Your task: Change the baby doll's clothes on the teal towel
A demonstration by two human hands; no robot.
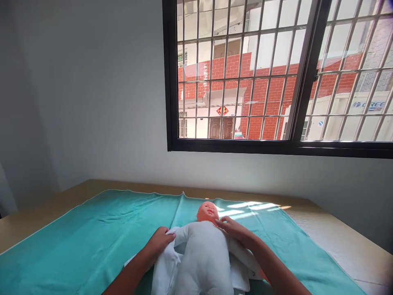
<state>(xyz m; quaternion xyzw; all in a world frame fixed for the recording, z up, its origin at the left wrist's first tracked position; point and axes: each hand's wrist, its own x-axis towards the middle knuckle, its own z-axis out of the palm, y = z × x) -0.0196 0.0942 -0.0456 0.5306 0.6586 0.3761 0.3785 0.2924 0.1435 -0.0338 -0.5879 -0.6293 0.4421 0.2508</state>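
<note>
A baby doll (pixel 204 254) lies on its back, with a soft white cloth body and an orange-pink head (pixel 208 212) pointing away from me. A white garment (pixel 166 266) is spread beneath it and shows on both sides. My left hand (pixel 161 239) is closed on the garment's edge beside the doll's arm at left. By the doll's neck and shoulder, my right hand (pixel 236 230) has curled fingers that seem to pinch the cloth there; its exact grip is partly hidden. Part of an orange doll hand (pixel 264 276) shows below my right forearm.
Under the doll a teal cloth (pixel 92 241) covers most of a wooden table (pixel 334 229). Sunlight falls in stripes on the cloth behind the doll's head. A pale wall (pixel 107 102) and a barred, black-framed window (pixel 233 145) stand behind the table.
</note>
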